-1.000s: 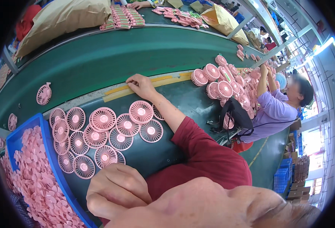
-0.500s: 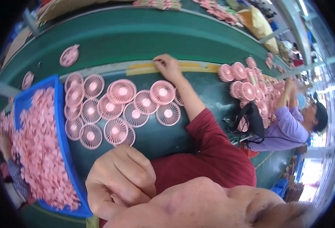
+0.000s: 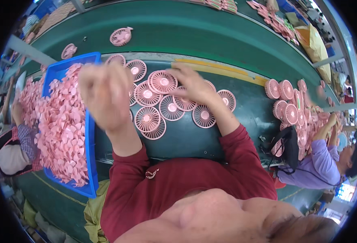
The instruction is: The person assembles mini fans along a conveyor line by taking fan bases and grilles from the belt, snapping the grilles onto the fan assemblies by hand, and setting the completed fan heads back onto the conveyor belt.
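Round pink fan grilles lie spread and partly overlapping on the green worktable before me. My left hand, raised above the grilles beside the blue bin, is smeared by motion. Its fingers look bent, but whether they hold anything does not show. My right hand reaches over the middle of the grilles, somewhat blurred, with thumb and fingers apart. Its fingertips are close to a stacked grille; contact cannot be made out. At my left, the blue bin is heaped with pink fan blades.
Beyond the table edge runs a green conveyor belt carrying a pink fan housing. Piled pink fan parts and a black bag are on the right, near a person in purple. Another person's arm is beyond the bin.
My left hand has gone from close to my face to above the grilles by the bin. My right hand has come off the table's far edge onto the grilles. The view has shifted left.
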`<state>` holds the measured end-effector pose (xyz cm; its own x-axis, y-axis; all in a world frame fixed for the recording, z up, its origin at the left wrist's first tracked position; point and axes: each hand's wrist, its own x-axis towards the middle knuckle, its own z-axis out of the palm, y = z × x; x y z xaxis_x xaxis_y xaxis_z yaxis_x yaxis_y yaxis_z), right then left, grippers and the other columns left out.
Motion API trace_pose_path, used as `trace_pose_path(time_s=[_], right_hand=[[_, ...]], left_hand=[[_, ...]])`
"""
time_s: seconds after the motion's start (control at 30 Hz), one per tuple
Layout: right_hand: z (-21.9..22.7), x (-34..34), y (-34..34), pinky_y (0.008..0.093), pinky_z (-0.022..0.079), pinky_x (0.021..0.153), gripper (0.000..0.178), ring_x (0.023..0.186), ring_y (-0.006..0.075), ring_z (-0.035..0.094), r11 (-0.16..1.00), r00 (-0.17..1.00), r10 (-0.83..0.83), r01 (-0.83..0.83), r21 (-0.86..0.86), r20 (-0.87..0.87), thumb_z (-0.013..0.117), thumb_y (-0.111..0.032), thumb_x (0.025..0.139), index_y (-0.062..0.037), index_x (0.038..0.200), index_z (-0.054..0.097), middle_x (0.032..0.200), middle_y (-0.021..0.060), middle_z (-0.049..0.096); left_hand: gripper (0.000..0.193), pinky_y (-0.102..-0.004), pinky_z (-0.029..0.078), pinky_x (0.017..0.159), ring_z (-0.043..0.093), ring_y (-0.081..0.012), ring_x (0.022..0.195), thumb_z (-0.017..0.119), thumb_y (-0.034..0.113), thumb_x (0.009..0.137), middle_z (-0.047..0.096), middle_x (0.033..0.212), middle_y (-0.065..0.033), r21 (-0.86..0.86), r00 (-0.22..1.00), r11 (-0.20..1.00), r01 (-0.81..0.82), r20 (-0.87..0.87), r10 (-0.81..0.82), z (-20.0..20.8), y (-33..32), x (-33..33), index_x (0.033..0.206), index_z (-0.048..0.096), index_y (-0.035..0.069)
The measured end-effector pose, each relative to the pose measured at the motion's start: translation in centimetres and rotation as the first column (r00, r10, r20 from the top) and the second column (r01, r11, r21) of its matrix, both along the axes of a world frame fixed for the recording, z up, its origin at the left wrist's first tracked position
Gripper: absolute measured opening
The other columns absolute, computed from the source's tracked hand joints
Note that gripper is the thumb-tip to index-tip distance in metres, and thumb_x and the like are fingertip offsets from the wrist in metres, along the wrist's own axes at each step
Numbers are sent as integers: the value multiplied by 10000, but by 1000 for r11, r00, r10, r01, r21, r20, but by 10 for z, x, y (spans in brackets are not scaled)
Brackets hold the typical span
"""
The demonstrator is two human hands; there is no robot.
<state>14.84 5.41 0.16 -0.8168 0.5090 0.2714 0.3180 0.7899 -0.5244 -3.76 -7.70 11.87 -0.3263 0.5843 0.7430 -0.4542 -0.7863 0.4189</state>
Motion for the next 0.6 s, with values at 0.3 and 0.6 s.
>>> trace_pose_path(time_s=[0.3, 0.6], right_hand=[[-17, 3, -9, 428, 463, 968, 399, 1162, 339, 525, 994, 999, 41, -38, 105, -26, 736, -237, 790, -61, 1133, 634, 1217, 121, 598], [-2, 7, -1, 356, 492, 677, 307, 714, 238, 636, 891, 893, -215, 14, -453, -395, 736, -270, 829, -21, 995, 663, 798, 142, 660]], left_hand=[[376, -348, 464, 970, 608, -258, 1110, 630, 192, 917, 640, 1176, -160, -311, 523, 473, -824, -738, 426, -101, 173, -115, 1227, 588, -17], [380, -490, 493, 907, 626, -416, 1041, 618, 306, 853, 674, 1061, -228, -2, -9, 98, -995, -994, -112, -174, 232, -197, 1122, 621, 38]])
